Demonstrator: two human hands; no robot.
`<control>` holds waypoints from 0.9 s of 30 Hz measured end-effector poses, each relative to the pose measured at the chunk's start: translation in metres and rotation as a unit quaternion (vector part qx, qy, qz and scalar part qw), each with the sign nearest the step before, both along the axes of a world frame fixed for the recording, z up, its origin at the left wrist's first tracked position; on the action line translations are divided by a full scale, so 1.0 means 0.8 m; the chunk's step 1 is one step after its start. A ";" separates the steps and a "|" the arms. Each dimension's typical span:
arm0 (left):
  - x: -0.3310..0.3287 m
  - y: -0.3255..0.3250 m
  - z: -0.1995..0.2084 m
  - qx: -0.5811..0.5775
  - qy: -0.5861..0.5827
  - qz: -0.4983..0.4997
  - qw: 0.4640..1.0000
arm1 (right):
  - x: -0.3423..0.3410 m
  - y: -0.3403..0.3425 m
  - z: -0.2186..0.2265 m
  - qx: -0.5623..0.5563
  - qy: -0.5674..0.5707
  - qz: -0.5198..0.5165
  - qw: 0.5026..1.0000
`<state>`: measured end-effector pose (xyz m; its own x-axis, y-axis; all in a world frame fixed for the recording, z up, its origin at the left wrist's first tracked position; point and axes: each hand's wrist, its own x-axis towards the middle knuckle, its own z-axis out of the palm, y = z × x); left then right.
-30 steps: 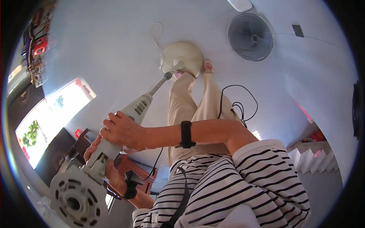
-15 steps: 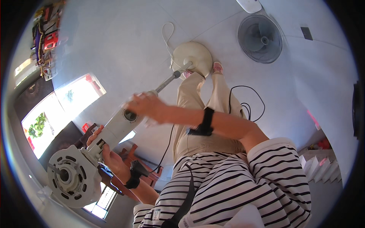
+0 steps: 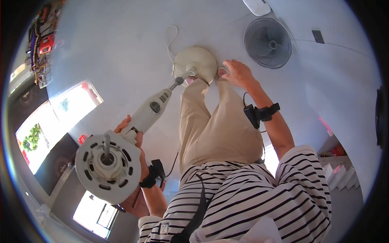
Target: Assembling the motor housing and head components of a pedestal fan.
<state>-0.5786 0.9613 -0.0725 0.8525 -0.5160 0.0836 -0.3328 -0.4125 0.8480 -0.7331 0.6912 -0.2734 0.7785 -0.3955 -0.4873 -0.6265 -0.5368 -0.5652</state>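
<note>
A pedestal fan stands at my left, its round motor head point(image 3: 107, 166) bare, with a metal shaft point(image 3: 107, 143) sticking out of its middle. My left hand point(image 3: 139, 152) is wrapped round the neck just behind that head, partly hidden by it. The white control housing point(image 3: 150, 109) and grey pole point(image 3: 177, 84) run down to a round cream base point(image 3: 198, 60) by my feet. Off to the right of the pole, my right hand point(image 3: 239, 74) hangs in the air with nothing in it, its fingers loosely bent and apart. It is nearest the round fan grille on the floor.
The fan grille point(image 3: 267, 42), with dark blades point(image 3: 270, 36) inside, lies on the floor to the far right. Beside it is a white flat object point(image 3: 258, 6). A pale cord point(image 3: 169, 42) loops next to the base. Stairs point(image 3: 344, 178) rise at the right.
My right hand has left the control housing and swung right, over toward my shoe and the grille. The fan's motor head has turned and shifted right, still in my left hand.
</note>
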 end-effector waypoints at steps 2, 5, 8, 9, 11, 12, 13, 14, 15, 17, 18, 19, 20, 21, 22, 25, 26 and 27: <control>0.007 0.002 -0.007 0.007 0.023 0.007 1.000 | -0.013 -0.007 -0.003 0.006 0.007 -0.016 1.000; 0.012 0.013 -0.034 0.082 0.050 0.029 0.995 | -0.018 0.001 -0.007 0.002 -0.001 -0.020 1.000; -0.003 0.010 -0.071 0.045 0.026 0.029 0.998 | -0.007 0.003 -0.010 0.001 0.004 0.003 1.000; -0.006 0.008 -0.080 0.012 0.043 0.038 0.998 | -0.008 0.007 -0.011 -0.012 -0.027 0.007 1.000; -0.001 0.008 -0.085 0.026 0.059 0.030 0.997 | -0.009 0.009 -0.013 -0.030 -0.052 0.011 0.998; 0.003 0.008 -0.083 0.046 0.066 0.029 0.996 | -0.004 0.011 -0.011 -0.023 -0.035 0.012 0.999; 0.005 0.009 -0.086 0.068 0.090 0.036 0.993 | -0.002 0.012 -0.010 -0.015 -0.019 0.013 1.000; 0.001 0.003 -0.093 0.067 0.092 0.039 0.993 | -0.004 0.014 -0.010 -0.016 -0.017 0.016 1.000; -0.003 -0.008 -0.103 0.099 0.068 0.022 0.993 | -0.005 0.016 -0.010 -0.029 -0.016 0.028 0.999; -0.004 -0.012 -0.117 0.128 0.047 0.004 0.991 | -0.004 0.021 -0.012 -0.044 -0.011 0.038 0.998; -0.019 0.007 -0.111 0.135 0.050 0.000 0.990 | 0.006 0.027 -0.015 -0.035 -0.022 0.053 0.998; -0.035 0.020 -0.107 0.136 0.061 -0.015 0.989 | 0.002 0.028 -0.013 -0.032 -0.021 0.058 0.998; -0.013 0.018 -0.123 0.137 0.072 -0.030 0.987 | -0.005 0.027 -0.011 -0.035 -0.013 0.057 0.998; -0.016 0.025 -0.123 0.142 0.077 -0.039 0.986 | -0.005 0.027 -0.012 -0.033 -0.010 0.047 0.998; -0.032 0.034 -0.120 0.147 0.083 -0.047 0.985 | -0.005 0.027 -0.012 -0.031 -0.007 0.037 0.999; -0.031 0.048 -0.131 0.161 0.096 -0.068 0.980 | -0.006 0.030 -0.018 -0.042 -0.025 0.055 0.997; -0.021 0.051 -0.138 0.163 0.099 -0.072 0.979 | -0.005 0.031 -0.019 -0.044 -0.027 0.063 0.997; -0.014 0.054 -0.145 0.165 0.102 -0.074 0.978 | -0.004 0.033 -0.019 -0.044 -0.031 0.065 0.996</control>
<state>-0.5896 1.0047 -0.1882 0.7476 -0.6059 -0.2720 -0.2478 -0.6344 0.7322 -0.7360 0.7175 -0.2886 0.8532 -0.3288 -0.4049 -0.5142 -0.6602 -0.5475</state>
